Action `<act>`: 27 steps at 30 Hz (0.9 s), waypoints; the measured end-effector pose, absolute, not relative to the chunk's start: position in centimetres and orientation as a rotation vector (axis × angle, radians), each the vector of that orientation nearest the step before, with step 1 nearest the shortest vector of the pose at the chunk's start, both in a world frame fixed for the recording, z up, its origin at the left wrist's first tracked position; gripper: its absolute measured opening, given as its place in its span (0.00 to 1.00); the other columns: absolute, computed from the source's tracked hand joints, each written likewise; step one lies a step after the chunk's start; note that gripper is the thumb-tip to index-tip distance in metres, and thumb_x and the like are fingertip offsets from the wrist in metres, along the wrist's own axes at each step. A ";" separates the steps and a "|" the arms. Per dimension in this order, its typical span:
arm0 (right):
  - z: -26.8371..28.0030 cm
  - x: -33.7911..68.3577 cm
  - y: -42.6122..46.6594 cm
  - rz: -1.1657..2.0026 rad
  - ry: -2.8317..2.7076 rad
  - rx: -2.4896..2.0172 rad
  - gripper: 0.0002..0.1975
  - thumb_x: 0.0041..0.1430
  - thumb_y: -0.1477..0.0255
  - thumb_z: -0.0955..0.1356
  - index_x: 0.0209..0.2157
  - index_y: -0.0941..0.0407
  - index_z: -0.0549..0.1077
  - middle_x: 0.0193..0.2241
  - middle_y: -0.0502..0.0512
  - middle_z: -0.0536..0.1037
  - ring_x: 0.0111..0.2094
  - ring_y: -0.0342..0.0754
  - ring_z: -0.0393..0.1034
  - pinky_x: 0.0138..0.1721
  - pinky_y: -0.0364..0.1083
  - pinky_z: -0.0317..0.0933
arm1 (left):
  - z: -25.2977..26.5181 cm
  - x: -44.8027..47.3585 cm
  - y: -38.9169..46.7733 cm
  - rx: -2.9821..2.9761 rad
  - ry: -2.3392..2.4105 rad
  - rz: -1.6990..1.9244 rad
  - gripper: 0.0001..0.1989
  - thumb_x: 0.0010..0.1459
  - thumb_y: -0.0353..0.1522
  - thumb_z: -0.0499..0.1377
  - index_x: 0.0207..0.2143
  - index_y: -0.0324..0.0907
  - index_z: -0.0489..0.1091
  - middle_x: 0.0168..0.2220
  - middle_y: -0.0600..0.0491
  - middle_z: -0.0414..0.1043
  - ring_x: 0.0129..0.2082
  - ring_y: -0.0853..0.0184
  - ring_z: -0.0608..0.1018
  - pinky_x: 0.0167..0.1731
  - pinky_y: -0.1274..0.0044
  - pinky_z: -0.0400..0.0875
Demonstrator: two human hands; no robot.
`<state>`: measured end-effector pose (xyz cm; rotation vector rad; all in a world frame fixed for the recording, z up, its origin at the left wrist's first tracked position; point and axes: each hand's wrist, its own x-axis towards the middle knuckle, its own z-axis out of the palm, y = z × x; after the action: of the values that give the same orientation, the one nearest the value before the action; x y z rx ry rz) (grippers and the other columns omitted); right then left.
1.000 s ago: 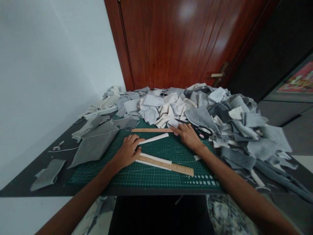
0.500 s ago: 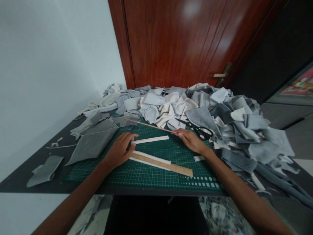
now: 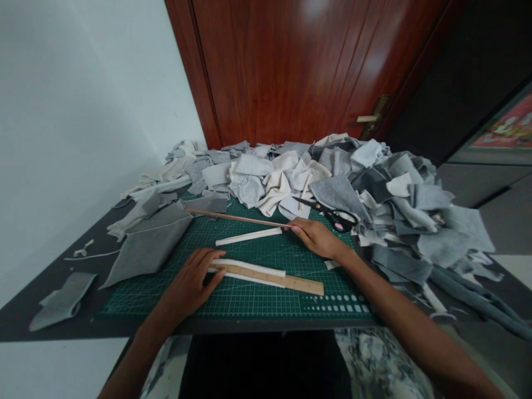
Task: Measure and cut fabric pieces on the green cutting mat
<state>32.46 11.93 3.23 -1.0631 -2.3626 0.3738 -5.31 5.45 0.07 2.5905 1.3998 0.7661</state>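
Observation:
My left hand (image 3: 187, 282) is at the left end of a white fabric strip (image 3: 249, 265) with a wooden ruler (image 3: 305, 285) lying along it. Its thumb and fingers are spread either side of that end, the thumb touching the ruler. My right hand (image 3: 316, 235) pinches the right end of a thin reddish-brown stick (image 3: 236, 217), which points left across the cutting mat (image 3: 257, 305). Between the hands lies a narrow folded white strip (image 3: 248, 237). Black-handled scissors (image 3: 332, 215) rest just beyond my right hand.
Grey and cream fabric scraps (image 3: 286, 172) are heaped along the back and right of the table. A grey fabric piece (image 3: 145, 244) and a smaller folded one (image 3: 64, 302) lie at left. A wooden door (image 3: 282, 66) stands behind the table.
My left hand has moved from the folded white strip down to the end of the ruler and its fabric strip. The stick's left end has swung nearer; my right hand still holds it.

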 end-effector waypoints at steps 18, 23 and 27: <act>3.9 30.8 10.4 0.494 -2.514 -0.985 0.18 0.75 0.67 0.60 0.59 0.53 0.74 0.46 0.55 0.83 0.39 0.48 0.78 0.44 0.45 0.67 | 0.5 -4.6 4.1 2.776 1.314 0.716 0.17 0.71 0.31 0.50 0.55 0.48 0.74 0.50 0.49 0.76 0.52 0.59 0.76 0.56 0.63 0.70; 3.8 30.6 7.8 0.379 -2.474 -1.098 0.16 0.75 0.66 0.60 0.54 0.52 0.76 0.43 0.55 0.84 0.39 0.49 0.79 0.43 0.46 0.68 | 0.2 -4.7 3.8 2.807 1.270 0.740 0.18 0.69 0.29 0.51 0.54 0.49 0.76 0.50 0.50 0.78 0.51 0.60 0.77 0.55 0.66 0.73; 3.2 29.7 3.3 0.240 -2.349 -1.228 0.15 0.74 0.68 0.61 0.47 0.53 0.79 0.43 0.59 0.81 0.44 0.52 0.76 0.44 0.50 0.72 | -0.5 -4.2 3.0 2.773 1.321 0.802 0.20 0.69 0.28 0.50 0.56 0.46 0.75 0.53 0.50 0.78 0.54 0.60 0.78 0.58 0.65 0.73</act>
<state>29.69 3.28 3.25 -1.2278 -2.3489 0.2402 -4.21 3.04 -0.50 2.7730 1.3210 0.8017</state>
